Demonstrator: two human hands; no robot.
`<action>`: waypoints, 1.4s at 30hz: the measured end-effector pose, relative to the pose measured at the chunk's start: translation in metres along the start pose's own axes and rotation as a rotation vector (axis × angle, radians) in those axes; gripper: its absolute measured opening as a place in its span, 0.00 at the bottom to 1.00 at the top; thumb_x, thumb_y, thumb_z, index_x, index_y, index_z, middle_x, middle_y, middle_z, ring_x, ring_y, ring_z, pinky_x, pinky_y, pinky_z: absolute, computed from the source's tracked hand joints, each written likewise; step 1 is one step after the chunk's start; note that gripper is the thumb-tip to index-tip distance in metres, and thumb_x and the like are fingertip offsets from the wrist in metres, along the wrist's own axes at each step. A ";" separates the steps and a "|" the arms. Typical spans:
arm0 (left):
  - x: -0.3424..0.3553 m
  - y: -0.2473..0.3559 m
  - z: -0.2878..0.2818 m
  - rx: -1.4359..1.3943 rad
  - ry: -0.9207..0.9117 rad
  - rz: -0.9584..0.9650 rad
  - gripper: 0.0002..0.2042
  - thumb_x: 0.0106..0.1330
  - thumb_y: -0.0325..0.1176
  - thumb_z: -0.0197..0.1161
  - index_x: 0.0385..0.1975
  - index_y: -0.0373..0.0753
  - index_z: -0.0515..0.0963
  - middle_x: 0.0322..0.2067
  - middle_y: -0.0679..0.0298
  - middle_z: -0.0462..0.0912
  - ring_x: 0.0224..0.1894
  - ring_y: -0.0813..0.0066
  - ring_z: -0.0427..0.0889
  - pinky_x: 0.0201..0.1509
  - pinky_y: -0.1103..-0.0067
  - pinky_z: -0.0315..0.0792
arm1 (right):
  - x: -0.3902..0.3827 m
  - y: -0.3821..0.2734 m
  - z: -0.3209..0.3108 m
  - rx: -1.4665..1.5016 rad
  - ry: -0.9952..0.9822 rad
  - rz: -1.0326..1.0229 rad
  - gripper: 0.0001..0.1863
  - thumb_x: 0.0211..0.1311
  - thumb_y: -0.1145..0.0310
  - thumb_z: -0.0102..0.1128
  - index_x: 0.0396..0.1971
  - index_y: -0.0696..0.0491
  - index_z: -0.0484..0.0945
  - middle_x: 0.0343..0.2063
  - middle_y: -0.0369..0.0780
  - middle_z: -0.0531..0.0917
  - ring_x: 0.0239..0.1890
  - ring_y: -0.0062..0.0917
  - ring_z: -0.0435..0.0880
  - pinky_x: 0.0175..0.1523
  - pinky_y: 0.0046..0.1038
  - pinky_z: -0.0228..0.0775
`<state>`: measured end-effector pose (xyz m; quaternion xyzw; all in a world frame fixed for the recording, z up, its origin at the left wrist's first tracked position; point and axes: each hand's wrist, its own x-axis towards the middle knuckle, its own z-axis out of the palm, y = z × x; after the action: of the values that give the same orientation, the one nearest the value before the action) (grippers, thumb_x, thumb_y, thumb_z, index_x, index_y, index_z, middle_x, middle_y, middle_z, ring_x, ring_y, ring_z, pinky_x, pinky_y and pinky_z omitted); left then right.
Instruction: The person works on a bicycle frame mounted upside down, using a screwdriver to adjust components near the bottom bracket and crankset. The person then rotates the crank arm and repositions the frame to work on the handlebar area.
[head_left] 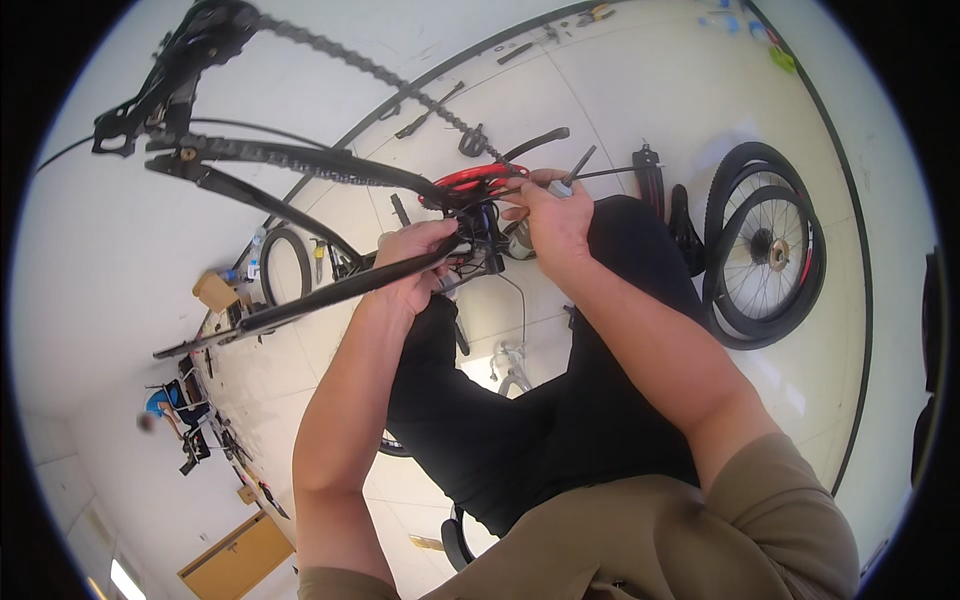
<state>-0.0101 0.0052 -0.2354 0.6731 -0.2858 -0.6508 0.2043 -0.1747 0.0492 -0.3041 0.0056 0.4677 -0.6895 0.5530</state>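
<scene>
A black bicycle frame (330, 290) reaches across from the upper left. My left hand (405, 262) is wrapped round one of its tubes, close to the crank area. By the red chainring (480, 180), the fingers of my right hand (552, 218) pinch together on a thin black cable (605, 172) that runs out to the right. A small pale grey piece with a dark bar (562, 188) shows at that hand's knuckles; whether it is held cannot be made out. The chain (350, 68) hangs between the chainring and the rear derailleur (205, 35).
Two wheels or tyres (765, 245) lie at the right, beside a black saddle (686, 230). Loose parts and tools (515, 53) are spread along the far wall. Another person (172, 405) is at the far left, near a cardboard box (215, 291) and another wheel (286, 268).
</scene>
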 end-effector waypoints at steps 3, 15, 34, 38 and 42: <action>-0.004 -0.003 0.006 -0.151 -0.017 -0.011 0.06 0.65 0.29 0.63 0.25 0.38 0.77 0.14 0.69 0.72 0.14 0.76 0.71 0.21 0.79 0.67 | 0.007 0.002 -0.001 0.017 0.033 0.146 0.09 0.61 0.83 0.52 0.41 0.62 0.68 0.37 0.49 0.84 0.34 0.32 0.87 0.31 0.27 0.80; -0.010 -0.019 -0.003 -0.318 -0.212 0.025 0.09 0.71 0.35 0.60 0.27 0.43 0.74 0.23 0.69 0.75 0.18 0.82 0.66 0.29 0.80 0.64 | 0.019 0.021 -0.011 0.050 -0.034 0.327 0.04 0.59 0.84 0.51 0.34 0.62 0.73 0.33 0.46 0.83 0.29 0.30 0.84 0.28 0.28 0.79; -0.012 -0.012 0.009 -0.403 -0.017 0.198 0.09 0.64 0.28 0.59 0.21 0.38 0.74 0.14 0.65 0.72 0.18 0.73 0.68 0.30 0.76 0.65 | 0.008 0.024 -0.002 0.101 -0.218 0.394 0.08 0.63 0.81 0.54 0.42 0.59 0.72 0.42 0.48 0.83 0.36 0.31 0.85 0.42 0.29 0.80; -0.029 -0.011 0.015 -0.425 -0.071 0.176 0.12 0.67 0.34 0.58 0.19 0.40 0.73 0.13 0.66 0.69 0.19 0.75 0.66 0.29 0.75 0.64 | -0.002 0.015 0.005 -0.016 -0.271 0.343 0.08 0.62 0.80 0.57 0.41 0.59 0.74 0.39 0.46 0.85 0.35 0.28 0.84 0.41 0.26 0.76; -0.030 -0.009 0.005 -0.360 -0.126 0.047 0.14 0.69 0.42 0.58 0.25 0.39 0.77 0.17 0.69 0.74 0.23 0.76 0.72 0.29 0.77 0.63 | 0.004 0.019 0.003 -0.108 -0.359 0.348 0.08 0.59 0.80 0.61 0.38 0.59 0.75 0.36 0.46 0.86 0.27 0.23 0.81 0.35 0.26 0.77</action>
<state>-0.0133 0.0321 -0.2186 0.5766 -0.1926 -0.7275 0.3180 -0.1602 0.0448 -0.3168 -0.0660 0.3900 -0.5479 0.7371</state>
